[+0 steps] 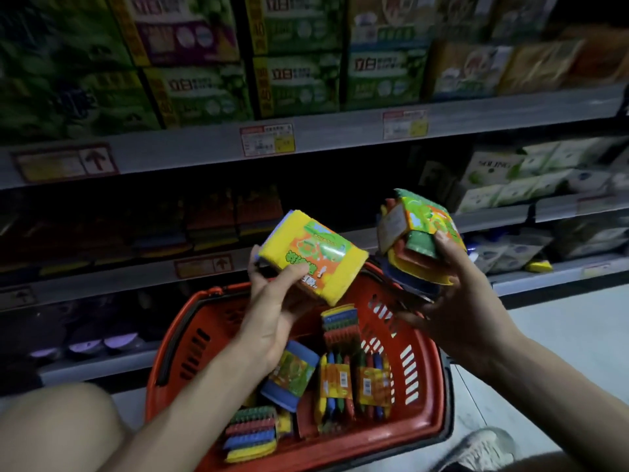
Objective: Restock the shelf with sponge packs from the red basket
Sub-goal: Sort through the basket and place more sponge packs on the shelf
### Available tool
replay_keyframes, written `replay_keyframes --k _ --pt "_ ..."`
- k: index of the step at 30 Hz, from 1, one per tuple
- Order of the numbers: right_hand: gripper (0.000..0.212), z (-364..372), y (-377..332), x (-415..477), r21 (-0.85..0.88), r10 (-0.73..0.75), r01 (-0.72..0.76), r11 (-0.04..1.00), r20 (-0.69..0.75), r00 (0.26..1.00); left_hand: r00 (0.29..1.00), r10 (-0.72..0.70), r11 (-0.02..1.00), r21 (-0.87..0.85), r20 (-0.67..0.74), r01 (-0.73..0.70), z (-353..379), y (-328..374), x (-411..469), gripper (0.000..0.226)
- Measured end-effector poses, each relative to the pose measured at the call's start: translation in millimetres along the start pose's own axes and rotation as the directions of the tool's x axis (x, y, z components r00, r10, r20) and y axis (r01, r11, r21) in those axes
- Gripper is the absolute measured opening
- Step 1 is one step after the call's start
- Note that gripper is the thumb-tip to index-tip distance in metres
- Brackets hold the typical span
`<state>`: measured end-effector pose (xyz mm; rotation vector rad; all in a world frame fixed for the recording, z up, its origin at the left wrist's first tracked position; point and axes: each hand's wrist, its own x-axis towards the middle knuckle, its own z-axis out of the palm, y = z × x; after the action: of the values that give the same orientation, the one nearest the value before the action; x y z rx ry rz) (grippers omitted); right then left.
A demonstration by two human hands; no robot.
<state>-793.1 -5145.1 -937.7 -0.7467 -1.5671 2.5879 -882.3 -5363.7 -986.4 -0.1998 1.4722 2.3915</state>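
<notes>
Thumb curled over the printed wrapper and fingertips hooked round the far corner, the left hand (270, 310) grips the yellow pack (315, 255) by one short end, and the rest of it juts free to the right. The right hand (468, 296) has its thumb pressed on a green layer and its fingers curled beneath the mixed pack (420, 229), a fanned bundle of red, yellow, green and blue sponges under a paper band. Both packs are held up over the basket (172, 335), apart from each other and short of the shelf (119, 284) behind, where a dim row of stocked packs (211, 226) sits. Loose packs (340, 379) lie jumbled in the basket. These look light and soft, likely to squash under a hard squeeze. The glossy film may slide in the fingers, and the fanned layers could splay if held by an edge. The safest hold is probably across the banded middle, thumb on one face and fingers on the other, which keeps the layers together on the way into the row
</notes>
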Motion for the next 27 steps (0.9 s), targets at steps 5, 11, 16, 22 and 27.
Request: replay_keyframes --k 5,11,16,22,27 --pt "0.057 18 6 0 0.126 -0.096 0.102 0.987 -0.050 0.994 0.995 -0.051 0.998 -0.031 0.080 0.054 22 -15 -6 0.089" --pt "0.066 22 6 23 0.293 -0.149 0.222 0.930 -0.253 0.956 0.995 -0.074 0.960 0.276 0.073 0.051 38 -23 -4 0.101" --pt "0.062 9 -1 39 0.211 -0.147 0.240 0.948 -0.380 0.913 0.984 -0.139 0.907 0.414 0.111 0.081 38 -18 8 0.111" --pt "0.080 -5 4 59 0.200 -0.092 0.223 0.954 -0.513 0.853 0.929 -0.271 0.842 0.529 0.251 0.103 41 -33 -3 0.095" --pt "0.093 -13 25 63 0.076 -0.014 0.056 0.996 -0.469 0.883 0.937 -0.265 0.777 0.626 0.225 0.069 43 -34 -6 0.099"
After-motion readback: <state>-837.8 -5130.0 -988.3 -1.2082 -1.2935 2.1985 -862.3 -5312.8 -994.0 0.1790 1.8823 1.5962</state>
